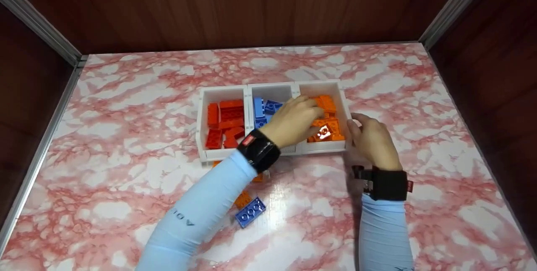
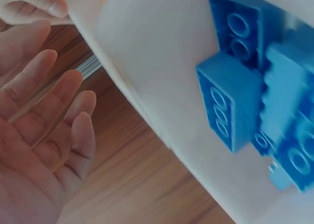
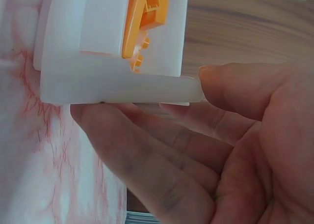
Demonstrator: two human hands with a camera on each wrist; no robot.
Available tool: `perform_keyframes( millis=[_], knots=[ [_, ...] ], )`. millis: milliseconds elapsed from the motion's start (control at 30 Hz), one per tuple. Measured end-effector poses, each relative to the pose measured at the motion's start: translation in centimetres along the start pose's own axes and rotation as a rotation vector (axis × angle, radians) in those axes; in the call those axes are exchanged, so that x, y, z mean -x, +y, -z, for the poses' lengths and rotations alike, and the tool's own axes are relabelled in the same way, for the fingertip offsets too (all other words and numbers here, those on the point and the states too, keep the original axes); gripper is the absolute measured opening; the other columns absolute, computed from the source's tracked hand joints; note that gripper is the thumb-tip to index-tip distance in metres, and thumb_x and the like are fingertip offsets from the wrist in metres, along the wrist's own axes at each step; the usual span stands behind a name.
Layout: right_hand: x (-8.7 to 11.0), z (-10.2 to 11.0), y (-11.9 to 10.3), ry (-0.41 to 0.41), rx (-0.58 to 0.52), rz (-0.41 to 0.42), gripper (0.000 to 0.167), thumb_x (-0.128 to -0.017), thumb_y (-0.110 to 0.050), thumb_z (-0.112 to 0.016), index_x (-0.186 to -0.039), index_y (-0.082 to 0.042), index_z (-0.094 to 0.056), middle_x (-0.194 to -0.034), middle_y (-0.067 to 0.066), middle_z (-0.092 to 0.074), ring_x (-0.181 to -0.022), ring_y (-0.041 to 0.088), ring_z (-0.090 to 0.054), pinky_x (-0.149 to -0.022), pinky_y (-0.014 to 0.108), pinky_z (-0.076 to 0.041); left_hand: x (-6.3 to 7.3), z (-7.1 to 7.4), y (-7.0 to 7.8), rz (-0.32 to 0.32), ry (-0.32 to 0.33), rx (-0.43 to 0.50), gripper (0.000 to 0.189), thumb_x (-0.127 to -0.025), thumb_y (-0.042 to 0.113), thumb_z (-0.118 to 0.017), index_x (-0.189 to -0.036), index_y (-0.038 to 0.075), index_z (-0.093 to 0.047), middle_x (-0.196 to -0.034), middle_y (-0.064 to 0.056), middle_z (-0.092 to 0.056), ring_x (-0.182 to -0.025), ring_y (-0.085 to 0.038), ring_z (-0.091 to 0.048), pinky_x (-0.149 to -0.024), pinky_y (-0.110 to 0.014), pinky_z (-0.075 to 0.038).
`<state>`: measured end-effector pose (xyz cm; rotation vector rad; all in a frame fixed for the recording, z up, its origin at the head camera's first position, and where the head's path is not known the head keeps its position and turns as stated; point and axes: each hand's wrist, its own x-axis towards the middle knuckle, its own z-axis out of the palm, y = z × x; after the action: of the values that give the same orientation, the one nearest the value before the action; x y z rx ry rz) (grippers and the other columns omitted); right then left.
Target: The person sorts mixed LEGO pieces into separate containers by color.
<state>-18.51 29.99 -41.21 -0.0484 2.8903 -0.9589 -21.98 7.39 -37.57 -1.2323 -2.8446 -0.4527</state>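
A white three-compartment box (image 1: 323, 148) stands on the table. Red bricks (image 1: 231, 113) fill its left compartment, blue bricks (image 1: 259, 109) the middle and orange bricks (image 1: 329, 105) the right. My left hand (image 1: 295, 120) reaches across the middle compartment, its fingertips over the orange bricks. In the left wrist view its fingers (image 2: 46, 103) are loosely bent, with no brick visible in them. At the box's right outer wall, my right hand (image 1: 375, 143) touches it. The right wrist view shows the thumb (image 3: 240, 86) at the rim and the other fingers, fairly straight, along the outside.
In front of the box lie a loose blue brick (image 1: 251, 212) and an orange brick (image 1: 242, 199), partly hidden by the left sleeve (image 1: 201, 208). More orange shows beside the left wrist. Dark wood panels (image 1: 251, 6) enclose the marbled table (image 1: 126, 136) at the back and sides.
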Motion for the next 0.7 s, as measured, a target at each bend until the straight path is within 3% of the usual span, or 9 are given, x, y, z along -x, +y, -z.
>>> perform_keyframes(
  millis=[200, 400, 567, 700],
  knots=[
    [-0.2, -0.1, -0.2, -0.025, 0.008, -0.004, 0.053, -0.108, -0.034, -0.040, -0.147, 0.001, -0.042, -0.098, 0.019, -0.069, -0.085, 0.030, -0.065, -0.075, 0.044, -0.050, 5.8, 0.8, -2.2, 0.013, 0.057, 0.049, 0.030, -0.090, 0.024, -0.073, -0.117, 0.012, -0.069, -0.119, -0.005, -0.066, -0.112, -0.022, -0.056, -0.101, -0.038, -0.042],
    [-0.1, 0.0, -0.2, -0.016, 0.015, -0.007, 0.053, -0.108, -0.033, -0.040, -0.147, 0.001, -0.043, -0.100, 0.021, -0.069, -0.086, 0.031, -0.066, -0.076, 0.045, -0.050, 12.4, 0.2, -4.2, 0.022, 0.151, 0.099, 0.021, -0.091, 0.018, -0.073, -0.110, 0.009, -0.072, -0.109, -0.005, -0.069, -0.103, -0.022, -0.058, -0.094, -0.037, -0.046],
    [0.0, 0.0, -0.2, -0.010, 0.008, -0.005, 0.051, -0.107, -0.031, -0.041, -0.147, 0.001, -0.043, -0.100, 0.021, -0.069, -0.088, 0.032, -0.066, -0.078, 0.046, -0.049, 17.1, -1.1, -5.1, 0.112, 0.165, 0.128, 0.020, -0.088, 0.014, -0.076, -0.107, 0.007, -0.073, -0.106, -0.005, -0.069, -0.100, -0.023, -0.059, -0.093, -0.039, -0.047],
    [0.1, 0.0, -0.1, -0.011, 0.011, -0.004, 0.052, -0.108, -0.031, -0.040, -0.147, 0.001, -0.042, -0.100, 0.022, -0.069, -0.089, 0.033, -0.065, -0.077, 0.046, -0.049, 19.7, -1.9, -5.1, 0.226, 0.148, 0.133, 0.022, -0.085, 0.013, -0.079, -0.106, 0.007, -0.074, -0.102, -0.005, -0.069, -0.098, -0.025, -0.061, -0.091, -0.039, -0.048]
  ],
)
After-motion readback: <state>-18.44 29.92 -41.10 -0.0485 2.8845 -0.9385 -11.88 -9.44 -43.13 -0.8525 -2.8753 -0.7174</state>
